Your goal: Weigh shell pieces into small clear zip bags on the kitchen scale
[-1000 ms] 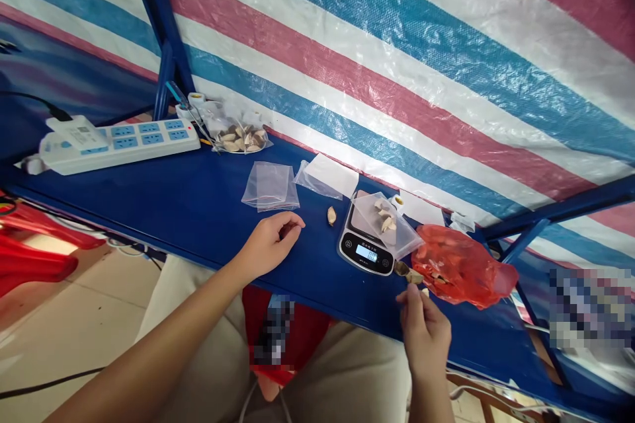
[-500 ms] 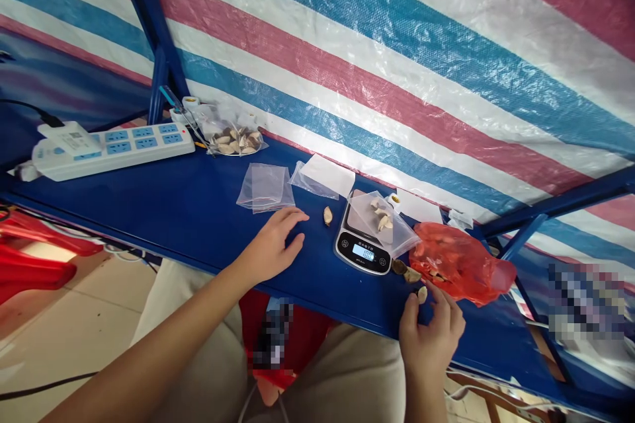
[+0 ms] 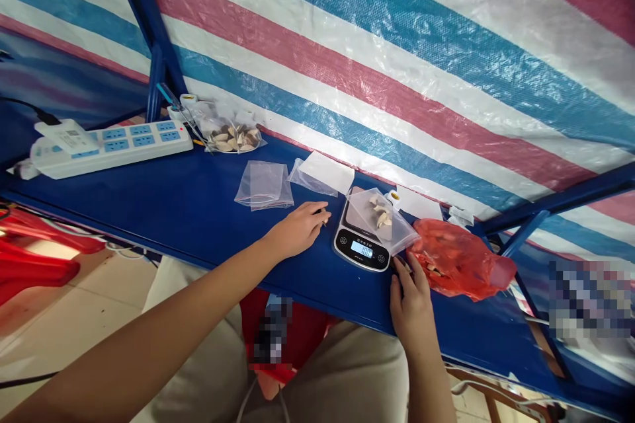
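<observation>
My left hand [image 3: 301, 227] is left of the scale, its thumb and fingers closed on a small pale piece [image 3: 325, 218], mostly covered by the fingertips. Beside the scale's right front corner, my right hand [image 3: 413, 291] rests over dark brown pieces; its fingers hide most of them, and whether it grips any is unclear. The digital scale [image 3: 361, 250] has a lit display. On its plate lies a clear plastic bag [image 3: 404, 236] with several pale pieces [image 3: 381, 215] inside. A red plastic bag [image 3: 459, 261] with pieces in it sits right of the scale.
Flat clear bags [image 3: 264, 185] and a white paper [image 3: 327, 172] lie behind my left hand. Farther left are a filled clear bag [image 3: 233, 139] and a power strip [image 3: 114, 149]. A striped sheet [image 3: 347, 59] hangs behind the blue table [image 3: 188, 211].
My left hand has moved right and closed around the pale piece. My right hand has moved up and left toward the scale, now covering the pieces there.
</observation>
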### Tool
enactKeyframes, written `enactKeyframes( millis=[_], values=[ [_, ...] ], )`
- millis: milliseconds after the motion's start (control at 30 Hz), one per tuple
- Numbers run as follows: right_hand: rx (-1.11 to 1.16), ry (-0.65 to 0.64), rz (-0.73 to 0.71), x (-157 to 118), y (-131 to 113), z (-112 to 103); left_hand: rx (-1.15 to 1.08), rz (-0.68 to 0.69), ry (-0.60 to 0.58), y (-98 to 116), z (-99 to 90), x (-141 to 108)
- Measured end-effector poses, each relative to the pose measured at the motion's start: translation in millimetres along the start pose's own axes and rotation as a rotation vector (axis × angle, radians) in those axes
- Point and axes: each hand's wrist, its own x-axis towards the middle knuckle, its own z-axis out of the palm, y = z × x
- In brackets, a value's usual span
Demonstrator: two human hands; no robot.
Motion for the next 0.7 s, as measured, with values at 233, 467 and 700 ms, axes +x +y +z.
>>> enactKeyframes(
  millis=[233,467,700],
  values=[
    [0.025,0.073,-0.019,-3.3,-3.2,-4.0,0.084,0.012,0.047,5.3,-12.2,-10.4],
    [0.014,0.087,0.004,0.8,-3.4,-5.5,0.027,-0.028,0.057,47.5,-21.1,-46.1],
    [-0.03,0.166,0.168,-7.4,10.9,-10.6,0.096,0.356,-0.06,146.4,24.5,-9.1]
  ],
)
